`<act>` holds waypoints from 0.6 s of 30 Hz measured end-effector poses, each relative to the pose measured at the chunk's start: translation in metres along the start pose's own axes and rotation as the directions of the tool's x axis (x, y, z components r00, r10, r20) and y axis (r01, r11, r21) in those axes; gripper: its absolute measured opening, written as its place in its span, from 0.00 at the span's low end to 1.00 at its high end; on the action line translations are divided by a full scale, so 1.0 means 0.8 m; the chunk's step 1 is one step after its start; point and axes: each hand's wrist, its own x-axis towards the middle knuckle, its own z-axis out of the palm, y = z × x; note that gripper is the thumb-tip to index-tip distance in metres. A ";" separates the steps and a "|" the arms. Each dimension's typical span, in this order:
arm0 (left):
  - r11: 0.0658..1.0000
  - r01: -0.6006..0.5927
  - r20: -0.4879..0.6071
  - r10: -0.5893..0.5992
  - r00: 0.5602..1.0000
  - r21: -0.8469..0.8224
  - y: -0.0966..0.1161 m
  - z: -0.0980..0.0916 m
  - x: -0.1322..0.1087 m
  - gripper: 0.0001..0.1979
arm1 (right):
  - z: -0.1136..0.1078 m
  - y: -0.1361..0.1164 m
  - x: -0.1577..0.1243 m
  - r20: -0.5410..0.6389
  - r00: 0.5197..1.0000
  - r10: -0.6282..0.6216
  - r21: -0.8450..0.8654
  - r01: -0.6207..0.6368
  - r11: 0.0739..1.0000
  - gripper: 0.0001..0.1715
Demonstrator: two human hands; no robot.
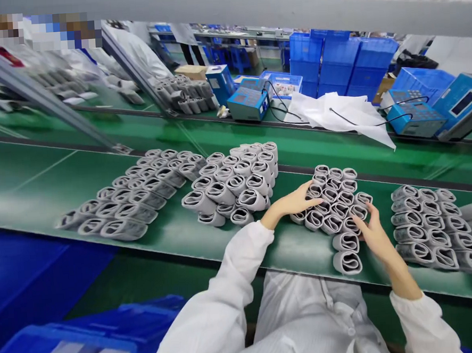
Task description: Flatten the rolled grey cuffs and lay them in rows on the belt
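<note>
The left hand (pixel 290 205) and right hand (pixel 373 232) lie open on rolled grey fabric cuffs (pixel 332 210), gripping none; these look soft, light, best taken around the roll.

Bright, even overhead light is flooding the scene, laying pale glare streaks across the green conveyor belt (pixel 32 178) and casting only faint shadows beneath the rolled grey fabric tubes (pixel 220 193). Wide-angle distortion is bowing the grey overhead beam (pixel 250 10), while a pixelated patch (pixel 35 31) is obscuring the top-left corner.
</note>
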 end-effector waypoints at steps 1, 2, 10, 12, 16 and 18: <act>0.998 0.027 -0.014 -0.026 1.000 0.052 0.011 0.000 0.010 0.49 | 0.008 0.006 -0.013 -0.007 0.998 0.055 0.046 -0.054 0.997 0.68; 0.994 0.059 -0.038 -0.056 0.998 0.097 0.023 0.003 0.020 0.49 | 0.018 0.011 -0.027 -0.012 0.995 0.100 0.094 -0.098 0.991 0.69; 0.905 0.111 -0.200 -0.029 0.979 0.410 0.078 0.060 0.055 0.45 | 0.049 0.042 -0.085 -0.151 0.988 -0.027 0.049 0.035 0.998 0.62; 0.899 0.020 -0.162 0.057 0.985 0.437 0.081 0.071 0.057 0.46 | 0.033 0.050 -0.078 -0.277 0.949 -0.151 -0.229 0.088 0.969 0.67; 0.877 -0.252 0.000 0.276 0.961 0.408 0.086 0.078 0.076 0.43 | -0.004 0.066 -0.061 -0.171 0.866 -0.470 -0.708 0.223 0.670 0.57; 0.859 -0.361 0.058 0.366 0.929 0.364 0.078 0.066 0.088 0.34 | -0.019 0.075 -0.058 -0.087 0.853 -0.515 -0.761 0.277 0.587 0.52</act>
